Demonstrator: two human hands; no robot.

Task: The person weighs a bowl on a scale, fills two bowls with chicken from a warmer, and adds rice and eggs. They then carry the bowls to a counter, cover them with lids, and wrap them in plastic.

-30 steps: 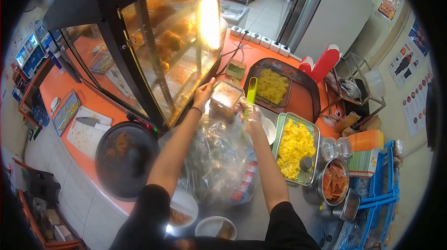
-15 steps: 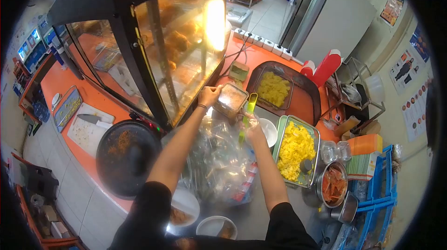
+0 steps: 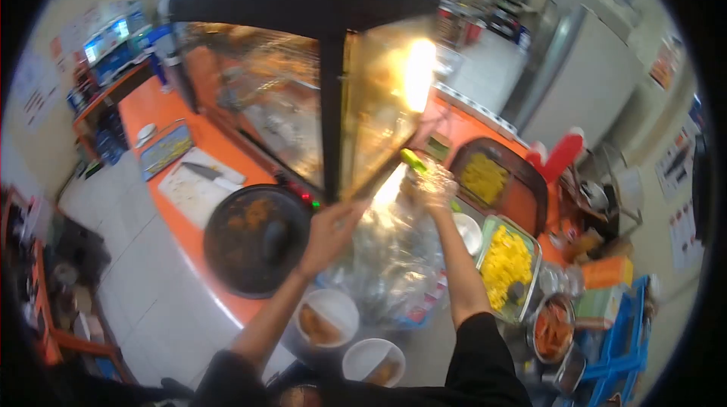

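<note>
My left hand is bare and slightly blurred, fingers stretched out with nothing seen in them, between the round black pan and a pile of clear plastic bags. My right hand, in a clear plastic glove, is closed around a bright green handled utensil; its working end is hidden. It is above the far end of the bags, beside a white bowl. Close to my body, two white divided bowls hold brown food.
A lit glass food warmer stands ahead. To the right are a tray of chopped yellow food, a metal bowl of orange-red pieces and a dark tray. A knife lies on a white cutting board at left.
My left hand has let go of the clear rectangular container and drawn back toward me. My right hand still grips the green utensil, now turned and raised. The view has swung left.
</note>
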